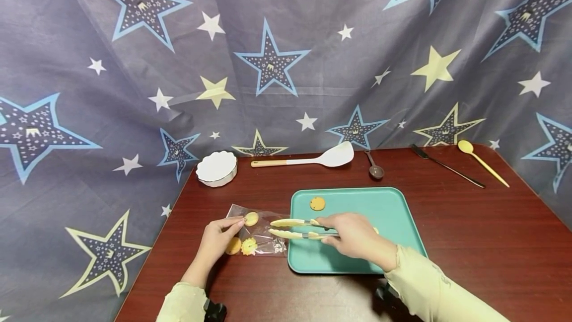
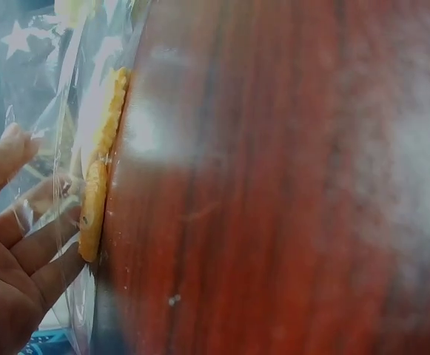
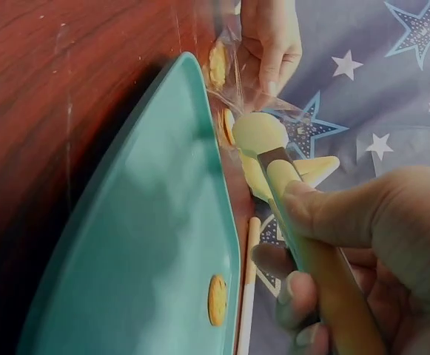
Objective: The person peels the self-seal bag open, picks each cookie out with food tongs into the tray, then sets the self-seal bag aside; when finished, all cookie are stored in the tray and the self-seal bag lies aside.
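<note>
My left hand (image 1: 216, 240) pinches the edge of a clear plastic bag (image 1: 263, 232) lying left of the tray. Three cookies show at the bag: a round one (image 1: 251, 219) beside my fingertips, another round cookie (image 1: 233, 246) and a scalloped yellow cookie (image 1: 249, 246). The left wrist view shows two cookies (image 2: 94, 211) edge-on behind the film. My right hand (image 1: 357, 235) grips yellow-tipped tongs (image 1: 313, 235), whose tips are slightly apart over the bag with nothing visible between them. A teal tray (image 1: 357, 268) lies under that hand, with a cookie (image 1: 318, 203) near its far left corner.
Part of another yellow piece (image 1: 376, 230) peeks out beside my right hand on the tray. Along the back lie a white fluted dish (image 1: 217, 169), a white spatula (image 1: 330, 157), a brown measuring spoon (image 1: 376, 170), a dark long-handled utensil (image 1: 447, 167) and a yellow spoon (image 1: 466, 147).
</note>
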Available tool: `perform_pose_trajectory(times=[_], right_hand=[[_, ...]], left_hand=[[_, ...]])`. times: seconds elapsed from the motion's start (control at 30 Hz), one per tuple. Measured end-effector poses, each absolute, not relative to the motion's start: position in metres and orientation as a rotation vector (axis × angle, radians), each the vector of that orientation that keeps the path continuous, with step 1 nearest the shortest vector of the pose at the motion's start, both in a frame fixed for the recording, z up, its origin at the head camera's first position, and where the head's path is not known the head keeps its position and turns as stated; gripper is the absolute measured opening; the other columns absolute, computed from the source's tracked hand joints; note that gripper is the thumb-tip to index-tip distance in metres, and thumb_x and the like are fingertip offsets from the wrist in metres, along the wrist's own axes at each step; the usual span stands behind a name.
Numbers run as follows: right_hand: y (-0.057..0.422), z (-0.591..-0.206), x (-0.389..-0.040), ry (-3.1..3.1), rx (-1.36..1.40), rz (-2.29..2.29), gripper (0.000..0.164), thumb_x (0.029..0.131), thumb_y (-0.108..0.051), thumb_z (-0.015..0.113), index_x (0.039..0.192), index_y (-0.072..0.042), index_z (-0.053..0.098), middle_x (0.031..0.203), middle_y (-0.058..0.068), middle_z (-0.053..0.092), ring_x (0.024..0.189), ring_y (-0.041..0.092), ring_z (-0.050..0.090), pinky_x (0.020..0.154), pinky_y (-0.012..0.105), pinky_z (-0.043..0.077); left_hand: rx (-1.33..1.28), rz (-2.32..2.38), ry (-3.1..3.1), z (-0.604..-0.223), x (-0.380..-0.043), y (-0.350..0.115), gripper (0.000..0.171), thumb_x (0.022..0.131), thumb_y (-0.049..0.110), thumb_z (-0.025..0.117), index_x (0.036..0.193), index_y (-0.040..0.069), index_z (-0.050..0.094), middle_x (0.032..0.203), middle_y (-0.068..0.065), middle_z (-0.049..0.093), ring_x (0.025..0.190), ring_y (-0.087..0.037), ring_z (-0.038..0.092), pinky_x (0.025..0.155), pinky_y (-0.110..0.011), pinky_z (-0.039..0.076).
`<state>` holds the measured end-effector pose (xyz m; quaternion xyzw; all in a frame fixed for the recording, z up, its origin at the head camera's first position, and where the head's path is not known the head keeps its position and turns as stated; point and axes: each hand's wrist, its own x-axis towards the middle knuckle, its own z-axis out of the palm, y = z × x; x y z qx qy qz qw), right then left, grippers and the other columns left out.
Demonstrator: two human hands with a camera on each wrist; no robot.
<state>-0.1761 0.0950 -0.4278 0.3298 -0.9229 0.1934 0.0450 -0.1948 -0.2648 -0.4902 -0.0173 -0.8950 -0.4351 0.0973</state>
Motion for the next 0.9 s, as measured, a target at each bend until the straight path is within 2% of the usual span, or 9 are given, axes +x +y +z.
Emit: perform_pose_trajectory(times=[0.17, 0.27, 0.47, 0.7, 0.9], right_hand=[[0.08, -0.432, -0.177, -2.81, 0.996, 0.559, 0.044, 0.082, -0.027, 0.079, 0.124, -0.016, 0.068, 0.106, 0.0, 0.073, 0.086, 0.021, 0.069, 0.053, 0.034, 0.049], [0.071, -0.434, -0.178, -2.828, 0.981, 0.554, 0.044, 0.083, -0.028, 0.078, 0.124, -0.017, 0.068, 0.103, -0.001, 0.073, 0.084, 0.021, 0.068, 0.052, 0.035, 0.048], [0.055, -0.437, -0.18, -2.865, 0.971, 0.59, 0.046, 0.084, -0.029, 0.077, 0.126, -0.015, 0.066, 0.102, 0.0, 0.073, 0.089, 0.023, 0.068, 0.057, 0.04, 0.05], [0.042, -0.441, -0.181, -2.859, 0.975, 0.575, 0.048, 0.084, -0.031, 0.077, 0.127, -0.013, 0.065, 0.104, 0.0, 0.072, 0.084, 0.021, 0.067, 0.054, 0.038, 0.049], [0.031, -0.442, -0.179, -2.881, 0.938, 0.584, 0.051, 0.085, -0.032, 0.076, 0.129, -0.01, 0.063, 0.109, 0.004, 0.071, 0.087, 0.021, 0.067, 0.056, 0.036, 0.051]], left_hand=[[-0.064, -1.31, -2.628, -0.492, -0.194, -0.266, 0.016, 0.086, 0.014, 0.076, 0.101, 0.009, 0.078, 0.102, -0.003, 0.074, 0.108, -0.02, 0.065, 0.098, -0.035, 0.047], [-0.077, -1.3, -2.603, -0.492, -0.194, -0.266, 0.015, 0.086, 0.013, 0.076, 0.1, 0.009, 0.079, 0.1, -0.003, 0.074, 0.107, -0.02, 0.066, 0.095, -0.026, 0.047], [-0.108, -1.263, -2.553, -0.493, -0.192, -0.263, 0.012, 0.085, 0.011, 0.076, 0.096, 0.01, 0.079, 0.098, -0.002, 0.075, 0.102, -0.021, 0.068, 0.088, -0.01, 0.043], [-0.127, -1.271, -2.546, -0.49, -0.19, -0.261, 0.012, 0.085, 0.011, 0.076, 0.096, 0.011, 0.08, 0.098, -0.001, 0.074, 0.102, -0.02, 0.067, 0.088, -0.011, 0.044], [-0.147, -1.281, -2.533, -0.489, -0.189, -0.26, 0.012, 0.084, 0.012, 0.077, 0.096, 0.01, 0.079, 0.099, -0.003, 0.074, 0.102, -0.022, 0.067, 0.089, -0.009, 0.042]])
